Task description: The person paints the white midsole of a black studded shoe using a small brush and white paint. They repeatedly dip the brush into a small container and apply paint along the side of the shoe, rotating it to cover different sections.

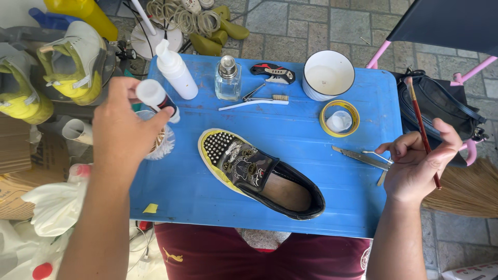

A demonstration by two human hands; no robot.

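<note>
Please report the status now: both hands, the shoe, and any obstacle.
Left hand grips small white-capped bottle. Right hand holds thin red paintbrush. Studded black slip-on shoe lies untouched on blue table. Nothing blocks it.

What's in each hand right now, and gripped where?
Left hand: small white-capped bottle, gripped around its lower body, cap end free. Right hand: thin red-handled paintbrush, pinched between fingers low on the handle.

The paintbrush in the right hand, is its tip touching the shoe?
No, the right hand holds the paintbrush upright off the table's right edge, well apart from the studded slip-on shoe.
</note>
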